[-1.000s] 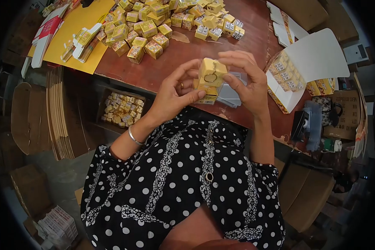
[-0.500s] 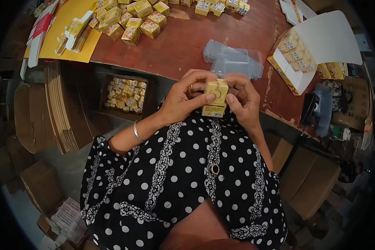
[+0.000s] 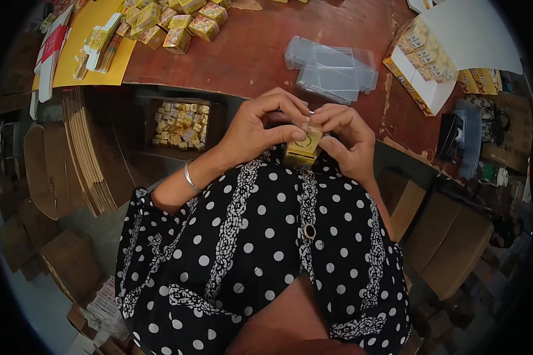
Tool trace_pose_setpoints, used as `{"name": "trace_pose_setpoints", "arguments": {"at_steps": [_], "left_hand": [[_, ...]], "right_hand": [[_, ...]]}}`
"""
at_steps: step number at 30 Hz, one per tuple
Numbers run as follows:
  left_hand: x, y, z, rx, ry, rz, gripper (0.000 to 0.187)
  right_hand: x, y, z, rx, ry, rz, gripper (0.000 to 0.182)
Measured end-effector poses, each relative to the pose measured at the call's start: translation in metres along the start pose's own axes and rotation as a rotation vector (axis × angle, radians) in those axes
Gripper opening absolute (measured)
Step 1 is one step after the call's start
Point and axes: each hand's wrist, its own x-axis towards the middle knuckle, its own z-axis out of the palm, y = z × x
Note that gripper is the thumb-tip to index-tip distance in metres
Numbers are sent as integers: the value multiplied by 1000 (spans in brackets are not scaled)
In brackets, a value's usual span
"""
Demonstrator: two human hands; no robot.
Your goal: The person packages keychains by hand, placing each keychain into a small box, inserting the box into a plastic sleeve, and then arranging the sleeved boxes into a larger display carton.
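Note:
Close to my body, both hands hold a small yellow printed box (image 3: 302,156) with a round mark on its face. My left hand (image 3: 260,127) presses its thumb on that face, fingers curled over the far end. My right hand (image 3: 348,139) grips the opposite side, thumb and fingers bent around the same end. Something clear shows at the far end between the fingertips, too small to make out. Just beyond the hands, folded clear plastic packaging (image 3: 331,71) lies on the red table (image 3: 243,59).
Yellow boxes (image 3: 177,40) are piled at the table's far left, by a yellow sheet (image 3: 114,65). An open display box (image 3: 425,105) stands at right. Below the edge, a carton (image 3: 216,127) holds many small boxes. Flattened cardboard (image 3: 89,148) stands at left.
The yellow box has tipped, so its face looks shorter. My fingers have closed in around its far end. The view has shifted slightly, moving the table pile up and left.

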Motion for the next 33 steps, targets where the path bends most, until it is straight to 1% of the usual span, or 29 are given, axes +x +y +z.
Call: {"name": "trace_pose_setpoints", "arguments": {"at_steps": [2,3,5,6,8,9,11,15,17,18,20,21,23,26,27,29,30,32,33], "left_hand": [[2,6,0,123,-43,48,14],[3,10,0,124,-45,49,14],[5,18,2,270,-37,44,13],[6,19,2,269,-39,43,13],[7,20,1,438,-63,117,12],[7,21,3,437,-64,117,12],[6,22,8,326,25,77,12],[6,19,4,347,17,75,15],[4,10,-1,411,-42,197,18],[2,11,-2,410,-42,194,18],[-4,14,-3,386,-128,114,24],[-6,9,-2,385,-132,114,24],[-12,-6,-1,126,-130,19,34],[-9,-11,-1,109,-133,-36,37],[-5,-9,2,92,-92,-15,35],[2,-2,7,72,-62,13,33],[5,0,8,53,-53,25,33],[12,4,9,63,-30,58,31],[15,6,9,98,-6,81,30]], "right_hand": [[3,-12,3,-45,13,157,20],[6,-17,6,-45,14,155,20],[10,-26,12,-30,89,262,16],[11,-28,12,-30,91,263,16],[13,-30,12,-44,102,282,12],[14,-32,12,-44,103,283,12],[18,-34,9,-41,118,330,9],[19,-31,5,-46,85,323,7],[13,-21,3,-8,84,262,8],[10,-15,0,-7,85,264,8],[3,-2,-6,-350,15,-125,12],[2,2,-7,-352,19,-124,12],[0,5,-8,-480,13,-369,17],[-4,-1,-11,-586,44,-380,18],[-6,-8,-16,-619,68,-382,18],[-18,-31,-34,-718,279,-241,18],[-23,-41,-46,-524,607,-164,17],[-39,-70,-115,-614,1071,-226,16],[-57,-83,-154,-643,1241,-199,16]]}}
